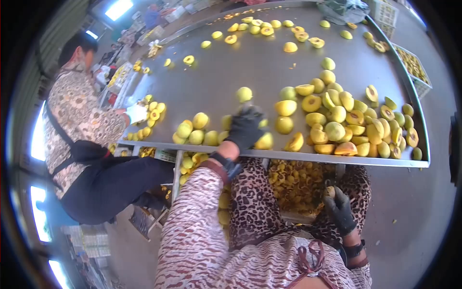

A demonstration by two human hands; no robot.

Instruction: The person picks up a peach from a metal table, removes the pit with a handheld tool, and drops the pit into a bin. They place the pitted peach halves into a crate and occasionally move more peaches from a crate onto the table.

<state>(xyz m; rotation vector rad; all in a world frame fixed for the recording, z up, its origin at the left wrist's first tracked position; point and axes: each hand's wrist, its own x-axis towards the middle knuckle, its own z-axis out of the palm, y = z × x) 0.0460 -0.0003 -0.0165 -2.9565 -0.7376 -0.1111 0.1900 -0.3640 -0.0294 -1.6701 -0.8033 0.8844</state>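
Note:
My left hand point(246, 126), in a black glove, is over the front of the metal table among yellow peaches. Motion blurs it and its fingers are partly hidden, so its grip cannot be made out. A whole peach point(244, 94) is just beyond its fingers. Down by my right thigh, my right hand point(340, 212), also black-gloved, is closed around a small yellow-brown piece point(329, 192), too small to name. Right of my left hand lies a heap of peaches point(335, 114), some whole, some cut in half with reddish hollows.
The metal table point(216, 72) has a raised rim. Below it, between my knees, is a container of yellow scraps point(296, 180). Beside my left knee are more peaches point(224, 200). A co-worker point(91, 111) handles fruit at left. A crate point(414, 67) stands beyond the right rim.

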